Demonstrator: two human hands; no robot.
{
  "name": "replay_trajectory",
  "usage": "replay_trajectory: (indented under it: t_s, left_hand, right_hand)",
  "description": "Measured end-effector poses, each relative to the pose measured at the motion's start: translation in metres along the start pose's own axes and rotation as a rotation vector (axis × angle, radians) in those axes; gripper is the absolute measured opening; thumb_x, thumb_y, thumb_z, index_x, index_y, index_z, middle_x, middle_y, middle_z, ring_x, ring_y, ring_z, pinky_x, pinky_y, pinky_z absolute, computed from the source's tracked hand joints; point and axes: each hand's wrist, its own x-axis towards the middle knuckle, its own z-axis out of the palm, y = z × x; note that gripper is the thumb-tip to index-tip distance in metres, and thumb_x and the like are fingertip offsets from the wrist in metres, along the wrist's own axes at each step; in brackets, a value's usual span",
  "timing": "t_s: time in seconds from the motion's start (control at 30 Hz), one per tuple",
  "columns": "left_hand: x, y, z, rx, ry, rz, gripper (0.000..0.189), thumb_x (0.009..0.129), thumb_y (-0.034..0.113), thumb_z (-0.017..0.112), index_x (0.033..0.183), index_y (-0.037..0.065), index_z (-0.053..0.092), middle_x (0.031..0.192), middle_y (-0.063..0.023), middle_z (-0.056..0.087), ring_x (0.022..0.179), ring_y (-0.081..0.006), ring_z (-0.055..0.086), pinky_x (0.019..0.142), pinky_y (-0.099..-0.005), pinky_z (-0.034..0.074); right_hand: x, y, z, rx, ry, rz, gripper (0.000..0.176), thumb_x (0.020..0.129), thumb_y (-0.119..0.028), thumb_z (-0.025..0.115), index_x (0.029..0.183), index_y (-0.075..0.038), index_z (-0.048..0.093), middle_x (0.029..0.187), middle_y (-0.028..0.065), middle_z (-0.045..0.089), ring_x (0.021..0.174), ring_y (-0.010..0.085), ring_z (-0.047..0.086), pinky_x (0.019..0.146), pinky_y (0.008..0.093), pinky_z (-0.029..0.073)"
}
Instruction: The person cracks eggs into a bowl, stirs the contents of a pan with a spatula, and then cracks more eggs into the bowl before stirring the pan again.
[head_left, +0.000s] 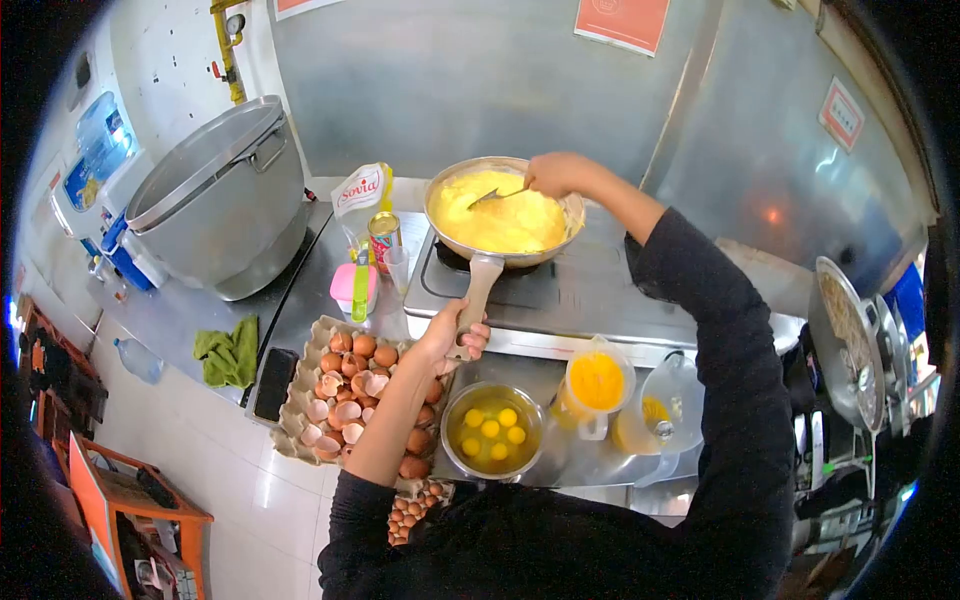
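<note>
My left hand [455, 332] is wrapped round the beige handle [483, 280] of a frying pan [436, 232] on the stove. Yellow egg [512, 218] covers most of the pan's inside. Over the pan's right rim, my right hand [560, 174] grips a utensil with a dark flat head, perhaps a spatula [486, 199], its head in the egg. Below my left forearm lies an egg carton [287, 420] with whole brown eggs and broken shells [352, 410]. Near the handle's end stands a metal bowl [447, 432] of several raw yolks [490, 429].
A jug of yellow liquid [597, 380] and a clear container [680, 400] stand right of the bowl. Left of the stove are a can [384, 236], a pink tub [352, 290] and a bag [360, 195]. A large pot [225, 190], green cloth [228, 352] and phone [275, 384] lie farther left.
</note>
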Motion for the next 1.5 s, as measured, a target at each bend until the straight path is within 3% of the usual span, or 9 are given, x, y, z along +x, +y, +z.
replay_trajectory:
  t_s: [0.2,0.47,0.53,0.7,0.9,1.0,1.1,1.2,1.5]
  left_hand:
    - [0.001,-0.002,-0.003,-0.021,-0.016,0.02,0.026,0.082,0.035,0.033,0.085,0.009,0.037,0.057,0.0036,0.034,0.04,-0.0029,0.03,0.035,-0.0165,0.027]
    - [0.006,-0.001,-0.007,-0.055,-0.052,0.002,0.028,0.081,0.034,0.033,0.085,0.006,0.035,0.058,0.0007,0.035,0.042,-0.0056,0.03,0.037,-0.0192,0.027]
    - [0.006,-0.001,-0.007,-0.042,-0.041,0.004,0.028,0.081,0.034,0.033,0.085,0.006,0.035,0.058,0.0006,0.035,0.042,-0.0058,0.03,0.037,-0.0194,0.027]
    - [0.009,-0.002,-0.01,-0.046,-0.028,0.003,0.028,0.081,0.034,0.033,0.085,0.006,0.035,0.058,0.0005,0.035,0.042,-0.006,0.03,0.038,-0.0199,0.027]
    - [0.004,-0.002,-0.005,-0.054,-0.042,0.01,0.028,0.082,0.034,0.032,0.085,0.006,0.035,0.058,0.0006,0.035,0.042,-0.006,0.03,0.038,-0.0201,0.027]
    - [0.005,-0.002,-0.006,-0.04,-0.044,0.009,0.028,0.082,0.034,0.032,0.085,0.007,0.035,0.058,0.0007,0.034,0.042,-0.0061,0.03,0.038,-0.0203,0.027]
    - [0.003,-0.002,-0.003,-0.027,-0.023,0.018,0.029,0.082,0.035,0.031,0.085,0.007,0.035,0.058,0.0005,0.034,0.042,-0.0063,0.03,0.038,-0.0208,0.027]
    - [0.002,-0.003,-0.001,0.0,-0.013,0.031,0.029,0.082,0.036,0.03,0.086,0.007,0.034,0.057,0.0003,0.034,0.042,-0.0065,0.029,0.039,-0.0211,0.028]
    - [0.0,-0.003,0.003,0.027,0.052,0.011,0.028,0.083,0.034,0.031,0.087,0.007,0.037,0.058,0.0027,0.031,0.043,-0.0043,0.029,0.037,-0.0179,0.027]
  right_hand:
    - [-0.066,-0.003,-0.071,0.024,-0.061,-0.021,0.025,0.074,-0.02,0.047,0.092,-0.008,0.058,0.087,0.011,0.058,0.077,0.0261,0.055,0.067,0.0337,0.043]
    - [-0.057,-0.02,0.014,0.147,0.061,-0.13,0.024,0.075,-0.02,0.048,0.093,-0.01,0.059,0.084,0.0121,0.058,0.075,0.0274,0.054,0.066,0.0352,0.042]
    - [-0.078,-0.012,0.0,0.149,0.075,-0.221,0.023,0.075,-0.02,0.048,0.093,-0.011,0.059,0.083,0.0116,0.059,0.074,0.0267,0.054,0.065,0.0352,0.042]
    - [-0.132,-0.006,-0.08,0.08,-0.091,-0.088,0.024,0.075,-0.021,0.05,0.095,-0.013,0.058,0.081,0.0091,0.06,0.071,0.0231,0.055,0.063,0.0321,0.042]
    - [-0.145,0.028,-0.095,-0.056,-0.18,-0.159,0.023,0.074,-0.019,0.052,0.093,-0.009,0.059,0.078,0.0083,0.061,0.065,0.0215,0.055,0.058,0.0316,0.041]
    - [-0.141,0.023,-0.075,0.047,-0.257,-0.092,0.022,0.073,-0.017,0.052,0.092,-0.007,0.059,0.079,0.0091,0.061,0.065,0.022,0.055,0.058,0.0309,0.041]
    - [-0.126,0.022,-0.063,0.138,-0.28,-0.199,0.025,0.073,-0.025,0.052,0.093,-0.012,0.059,0.079,0.0071,0.061,0.061,0.0158,0.055,0.055,0.0293,0.042]
    - [-0.105,0.014,-0.05,0.243,-0.16,-0.365,0.026,0.072,-0.019,0.051,0.094,-0.008,0.058,0.079,0.0104,0.06,0.062,0.0198,0.054,0.056,0.031,0.041]
    - [-0.008,-0.034,-0.049,0.073,-0.151,-0.036,0.02,0.067,-0.019,0.053,0.079,-0.005,0.061,0.071,0.0117,0.059,0.058,0.0209,0.054,0.05,0.0314,0.042]
